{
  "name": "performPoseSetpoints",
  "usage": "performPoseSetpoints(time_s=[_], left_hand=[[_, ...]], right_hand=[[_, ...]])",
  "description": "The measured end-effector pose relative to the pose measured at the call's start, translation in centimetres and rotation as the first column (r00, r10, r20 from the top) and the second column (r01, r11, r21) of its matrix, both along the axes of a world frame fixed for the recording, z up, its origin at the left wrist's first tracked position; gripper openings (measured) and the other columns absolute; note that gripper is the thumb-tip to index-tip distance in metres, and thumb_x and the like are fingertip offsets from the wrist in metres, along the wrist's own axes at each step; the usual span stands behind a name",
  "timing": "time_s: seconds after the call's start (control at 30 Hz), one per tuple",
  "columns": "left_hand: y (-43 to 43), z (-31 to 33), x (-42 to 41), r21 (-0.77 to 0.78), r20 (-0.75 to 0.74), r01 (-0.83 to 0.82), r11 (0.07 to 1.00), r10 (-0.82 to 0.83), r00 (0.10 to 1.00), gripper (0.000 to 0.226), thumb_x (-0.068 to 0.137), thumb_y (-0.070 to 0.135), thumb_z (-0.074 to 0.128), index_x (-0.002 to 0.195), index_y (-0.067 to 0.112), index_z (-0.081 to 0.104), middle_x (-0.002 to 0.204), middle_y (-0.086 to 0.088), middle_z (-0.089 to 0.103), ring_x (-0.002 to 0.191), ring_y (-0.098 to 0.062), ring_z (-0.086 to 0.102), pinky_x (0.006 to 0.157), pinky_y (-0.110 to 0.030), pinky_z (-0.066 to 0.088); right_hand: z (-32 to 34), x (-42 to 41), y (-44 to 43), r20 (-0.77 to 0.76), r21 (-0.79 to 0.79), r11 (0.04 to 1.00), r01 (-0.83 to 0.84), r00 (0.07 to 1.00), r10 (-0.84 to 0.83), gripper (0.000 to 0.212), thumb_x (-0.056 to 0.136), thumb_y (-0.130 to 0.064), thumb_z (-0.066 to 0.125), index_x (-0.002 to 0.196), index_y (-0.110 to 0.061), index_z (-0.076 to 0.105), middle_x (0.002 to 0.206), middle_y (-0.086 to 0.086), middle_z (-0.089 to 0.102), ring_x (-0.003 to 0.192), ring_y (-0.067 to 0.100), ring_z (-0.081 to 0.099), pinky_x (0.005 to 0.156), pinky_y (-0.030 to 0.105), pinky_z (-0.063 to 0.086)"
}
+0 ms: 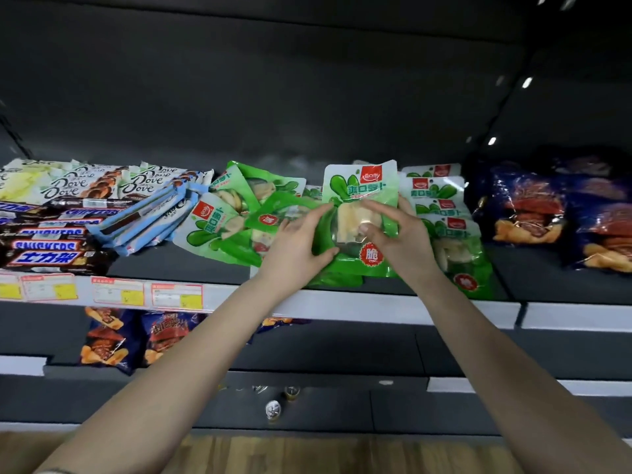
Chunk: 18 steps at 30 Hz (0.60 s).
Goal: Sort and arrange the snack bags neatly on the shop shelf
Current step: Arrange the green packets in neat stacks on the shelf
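A dark shop shelf (359, 305) with a white front rail spans the frame from left to right. At the left of it lies a wide spread of chocolate bars (61, 213), pale wrappers behind and dark ones in front, some overlapping. At the far right of the frame sit dark blue snack bags (526, 206), partly in shadow. More blue bags (109, 340) lie on the level below, at the lower left.

In the middle of the shelf, a loose heap of green bags (222, 230) lies tilted at several angles, just beside the chocolate. Right of centre, a tidy green row (441, 200) lies overlapped front to back, labels facing up.

Between heap and row, the held green bag (362, 186) stands nearly upright, label toward the camera, its lower edge over another green packet near the shelf's front.

The left hand (294, 248) grips the bag's left edge, thumb in front. The right hand (400, 234) curls over its right side; those fingers are blurred, so it seems to pinch the clear window area.

Price labels (119, 292) are stuck along the rail at the left.
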<state>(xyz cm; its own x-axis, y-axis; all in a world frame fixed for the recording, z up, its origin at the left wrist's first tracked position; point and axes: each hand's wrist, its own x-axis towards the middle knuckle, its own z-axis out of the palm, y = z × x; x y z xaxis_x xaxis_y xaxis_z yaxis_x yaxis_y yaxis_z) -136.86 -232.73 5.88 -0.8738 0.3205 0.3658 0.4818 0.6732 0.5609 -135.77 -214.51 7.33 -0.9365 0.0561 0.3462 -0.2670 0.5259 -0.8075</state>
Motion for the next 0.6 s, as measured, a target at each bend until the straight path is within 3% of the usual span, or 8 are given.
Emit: performPoseSetpoints(time_s=[0.1, 0.23, 0.3, 0.4, 0.47, 0.53, 0.6], left_hand=[[2.2, -0.3, 0.2, -0.072, -0.005, 0.045, 0.996, -0.045, 0.999, 0.066, 0.081, 0.026, 0.07, 0.139, 0.02, 0.04, 0.125, -0.009, 0.059, 0.12, -0.026, 0.048, 0.109, -0.034, 0.026], [5.0, -0.7, 0.9, -0.12, 0.043, 0.051, 0.992, -0.046, 0.998, 0.062, 0.085, 0.03, 0.066, 0.14, 0.021, 0.039, 0.132, -0.01, 0.054, 0.123, -0.027, 0.045, 0.11, -0.042, 0.028], [5.8, -1.2, 1.0, -0.178, 0.065, 0.038, 0.983, -0.027, 0.998, 0.063, 0.087, 0.031, 0.062, 0.144, 0.02, 0.035, 0.141, -0.009, 0.048, 0.13, -0.027, 0.04, 0.113, -0.042, 0.025], [6.2, -1.7, 1.0, -0.256, 0.076, 0.028, 0.966, -0.008, 0.997, 0.062, 0.09, 0.028, 0.056, 0.146, 0.017, 0.03, 0.145, -0.01, 0.042, 0.132, -0.027, 0.036, 0.115, -0.039, 0.02], [6.2, -1.8, 1.0, -0.261, 0.077, 0.006, 0.965, 0.014, 0.997, 0.061, 0.09, 0.025, 0.054, 0.146, 0.015, 0.03, 0.145, -0.01, 0.042, 0.132, -0.027, 0.036, 0.115, -0.038, 0.019], [6.2, -2.0, 1.0, -0.261, 0.067, -0.017, 0.965, 0.036, 0.997, 0.06, 0.09, 0.025, 0.052, 0.145, 0.013, 0.031, 0.145, -0.01, 0.042, 0.133, -0.027, 0.035, 0.116, -0.038, 0.018], [6.2, -2.3, 0.9, -0.283, 0.055, -0.02, 0.959, 0.037, 0.998, 0.059, 0.09, 0.026, 0.051, 0.144, 0.012, 0.032, 0.146, -0.009, 0.04, 0.135, -0.025, 0.033, 0.116, -0.038, 0.014]], right_hand=[[-0.4, 0.8, 3.1, 0.014, 0.065, 0.997, 0.049, 0.999, -0.051, 0.05, 0.085, -0.006, 0.065, 0.127, -0.032, 0.056, 0.113, -0.029, 0.033, 0.093, -0.038, 0.024, 0.073, -0.014, 0.02], [-1.1, 1.5, 6.4, 0.056, 0.181, 0.98, 0.082, 0.994, -0.093, 0.058, 0.089, 0.001, 0.055, 0.135, -0.032, 0.047, 0.13, -0.011, 0.039, 0.112, -0.008, 0.032, 0.074, -0.012, 0.023], [-1.6, 1.6, 7.3, 0.065, 0.238, 0.966, 0.106, 0.99, -0.125, 0.06, 0.089, 0.001, 0.054, 0.137, -0.034, 0.045, 0.137, -0.005, 0.04, 0.113, -0.006, 0.032, 0.08, -0.009, 0.025], [-2.2, 1.6, 7.4, 0.102, 0.346, 0.932, 0.108, 0.983, -0.152, 0.061, 0.09, -0.005, 0.056, 0.141, -0.034, 0.039, 0.147, 0.004, 0.033, 0.128, 0.013, 0.037, 0.1, 0.009, 0.018], [-2.6, 1.6, 6.9, 0.144, 0.433, 0.9, 0.045, 0.982, -0.119, 0.06, 0.09, -0.016, 0.059, 0.144, -0.03, 0.034, 0.148, 0.008, 0.031, 0.132, 0.025, 0.035, 0.109, 0.011, 0.011], [-3.5, 1.6, 6.4, 0.181, 0.56, 0.828, -0.001, 0.976, -0.121, 0.063, 0.091, -0.033, 0.056, 0.147, -0.03, 0.027, 0.152, 0.015, 0.021, 0.136, 0.036, 0.024, 0.117, 0.036, 0.012], [-4.3, 1.5, 6.0, 0.171, 0.645, 0.764, 0.011, 0.972, -0.159, 0.064, 0.092, -0.041, 0.052, 0.148, -0.033, 0.023, 0.155, 0.019, 0.008, 0.14, 0.041, 0.01, 0.117, 0.049, 0.008]])
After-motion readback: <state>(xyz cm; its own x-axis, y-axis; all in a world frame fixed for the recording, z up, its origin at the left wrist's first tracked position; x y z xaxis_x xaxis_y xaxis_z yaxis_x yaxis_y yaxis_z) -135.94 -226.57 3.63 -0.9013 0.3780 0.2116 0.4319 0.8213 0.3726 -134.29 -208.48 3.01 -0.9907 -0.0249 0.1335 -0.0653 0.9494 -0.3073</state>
